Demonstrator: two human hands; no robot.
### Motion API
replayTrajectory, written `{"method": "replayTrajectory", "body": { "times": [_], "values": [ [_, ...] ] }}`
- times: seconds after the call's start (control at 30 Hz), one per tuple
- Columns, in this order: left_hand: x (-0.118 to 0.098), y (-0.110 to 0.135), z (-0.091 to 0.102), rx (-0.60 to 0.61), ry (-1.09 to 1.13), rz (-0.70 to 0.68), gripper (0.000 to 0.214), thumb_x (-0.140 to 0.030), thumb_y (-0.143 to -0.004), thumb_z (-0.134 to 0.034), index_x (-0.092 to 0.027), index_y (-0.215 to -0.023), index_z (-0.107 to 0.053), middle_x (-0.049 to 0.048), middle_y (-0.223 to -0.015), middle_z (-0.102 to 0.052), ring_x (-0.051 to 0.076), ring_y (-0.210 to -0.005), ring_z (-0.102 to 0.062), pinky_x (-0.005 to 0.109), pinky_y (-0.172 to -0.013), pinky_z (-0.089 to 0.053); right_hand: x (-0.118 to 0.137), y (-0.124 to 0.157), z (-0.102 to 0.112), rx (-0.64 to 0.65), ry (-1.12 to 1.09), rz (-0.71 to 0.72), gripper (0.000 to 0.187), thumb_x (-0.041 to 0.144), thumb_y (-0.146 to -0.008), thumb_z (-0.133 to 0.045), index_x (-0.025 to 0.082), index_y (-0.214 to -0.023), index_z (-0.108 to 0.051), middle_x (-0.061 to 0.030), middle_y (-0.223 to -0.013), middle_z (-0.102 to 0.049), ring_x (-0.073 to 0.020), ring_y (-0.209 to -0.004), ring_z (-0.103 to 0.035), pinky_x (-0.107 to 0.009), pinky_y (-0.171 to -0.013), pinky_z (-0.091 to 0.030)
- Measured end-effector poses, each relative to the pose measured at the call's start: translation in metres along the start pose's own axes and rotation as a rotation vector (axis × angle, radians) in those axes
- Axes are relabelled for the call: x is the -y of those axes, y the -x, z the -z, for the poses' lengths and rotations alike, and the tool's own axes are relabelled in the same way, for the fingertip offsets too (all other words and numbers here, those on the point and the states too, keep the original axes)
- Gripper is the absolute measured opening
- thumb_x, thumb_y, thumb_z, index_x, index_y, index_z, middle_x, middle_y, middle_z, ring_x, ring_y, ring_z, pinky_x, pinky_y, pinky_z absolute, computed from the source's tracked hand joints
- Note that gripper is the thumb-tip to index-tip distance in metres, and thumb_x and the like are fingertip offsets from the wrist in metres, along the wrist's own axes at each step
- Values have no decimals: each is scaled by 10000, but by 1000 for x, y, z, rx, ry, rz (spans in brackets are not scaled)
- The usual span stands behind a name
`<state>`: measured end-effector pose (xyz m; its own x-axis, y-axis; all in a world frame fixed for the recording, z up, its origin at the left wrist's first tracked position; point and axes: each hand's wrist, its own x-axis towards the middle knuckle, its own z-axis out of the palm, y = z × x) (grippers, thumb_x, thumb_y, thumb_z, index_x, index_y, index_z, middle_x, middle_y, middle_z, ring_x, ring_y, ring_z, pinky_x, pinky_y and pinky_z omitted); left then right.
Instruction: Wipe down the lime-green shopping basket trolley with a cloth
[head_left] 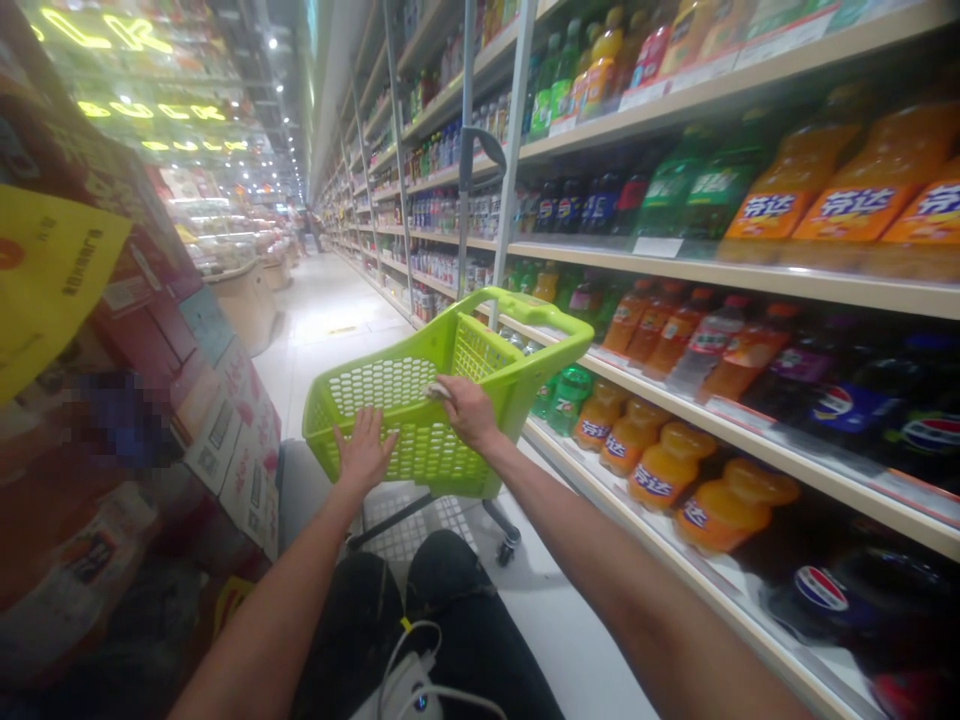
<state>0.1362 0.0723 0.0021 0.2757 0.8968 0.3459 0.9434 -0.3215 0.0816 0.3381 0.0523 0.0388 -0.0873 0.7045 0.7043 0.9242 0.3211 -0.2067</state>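
- Supermarket aisle, pale floor (322, 300); drink shelves (750, 278) run along the right; stacked cartons (229, 450) stand on the left.
- Green shopping cart (514, 420) stands in the aisle in front of the person's knees, between cartons and shelves; its handle end is toward the shelves.
- Left hand (365, 447): fingers spread, laid against the basket's near side; nothing seen in its grasp.
- Right hand (466, 408): fingers closed, seemingly pinching a small pale cloth (439, 391) at the near rim; exact material cannot be told.
- Stage, judged: handling of the cart is under way, both hands being at it; cloth is at one spot of the rim; what share of the cart is done, and what is left, cannot be told.
- Readable: "BULK" on a yellow neon sign (150, 110); "芬达" on orange soda bottles (757, 215); a "7" on a green bottle (570, 395); Pepsi emblem on a dark bottle (821, 587).
- Unreadable: price strips; small print on the yellow tag (60, 270).
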Motion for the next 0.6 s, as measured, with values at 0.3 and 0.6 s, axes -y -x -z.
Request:
{"method": "replayTrajectory", "body": {
  "times": [0.3, 0.6],
  "values": [
    [4, 5, 3, 1, -23, 22, 527, -437, -885, -284, -196, -1350, -338, 104, -1441, -301, 249, -1344, -229, 589, -1063, -118, -12, -21, 7, 61, 312, -125, 344, 230, -884, -391, 254, -1199, -525, -88, -1302, -482, -243, -1134, -459, -403, -914, -362],
    [8, 4, -5, -25, -40, -5, 547, -443, -887, -269, -177, -1363, -313, 103, -1448, -283, 253, -1349, -216, 604, -1063, -76, -30, -4, 8, 236, 332, 256, 599, 284, -798, -545, 202, -1356, -344, -92, -1467, -243, -332, -1325, -207, -587, -1016, -206]
  ]
}}
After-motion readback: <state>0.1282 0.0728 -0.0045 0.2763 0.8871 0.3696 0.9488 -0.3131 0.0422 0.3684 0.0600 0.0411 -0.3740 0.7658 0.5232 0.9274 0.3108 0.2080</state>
